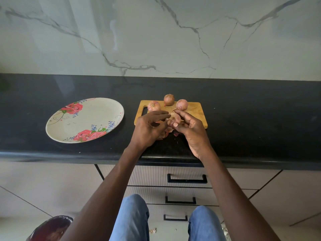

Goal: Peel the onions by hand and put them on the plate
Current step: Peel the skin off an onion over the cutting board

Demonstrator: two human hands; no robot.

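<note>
Both hands meet over the near edge of a small rectangular wooden cutting board (194, 110) that lies on the black stone table (243, 119). The left hand (147, 129) and the right hand (191, 129) together hold a pinkish, partly peeled onion (174, 119) between them: the right hand's fingers curl round it from the right, with the thumb across its front, while the left hand's fingers reach in from the left and pinch at its top where a flap of skin stands up. Most of the onion is hidden by the fingers. Loose reddish-brown onion skins (165, 133) lie on the table just below the hands, at the board's near edge. Three unpeeled brown-pink onions sit at the far side of the board: one on the left (153, 106) near the handle slot, one in the middle (169, 99) at the far edge, and one on the right (182, 104). Well to the left of the board rests an oval cream plate with red rose print (83, 119), flat on the table. A white marble-patterned wall (156, 32) rises behind the table.
</note>
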